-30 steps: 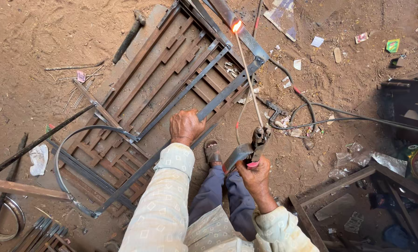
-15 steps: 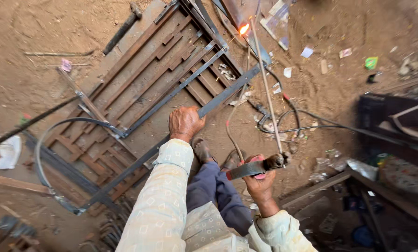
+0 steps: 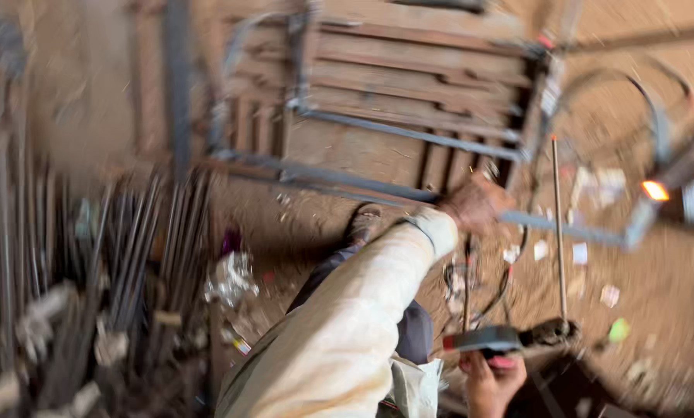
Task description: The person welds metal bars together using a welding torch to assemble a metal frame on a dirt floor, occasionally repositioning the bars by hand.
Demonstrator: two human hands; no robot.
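Note:
A grey metal frame of flat bars lies on the dirt floor over wooden slats. My left hand is closed on the frame's near bar. My right hand, at the bottom edge, grips a welding electrode holder with a red-tipped handle. A thin welding rod stands up from the holder, its tip free in the air. A spot glows orange on the frame's right corner, apart from the rod. The view is heavily blurred.
A bundle of long metal rods lies at the left. My sandalled foot rests by the frame. Dark cables coil under my left hand. Crumpled plastic and paper scraps litter the dirt.
The view has swung sharply round and blurred. The rod has come off the glowing spot and now stands away from it. My left hand stays on the frame bar.

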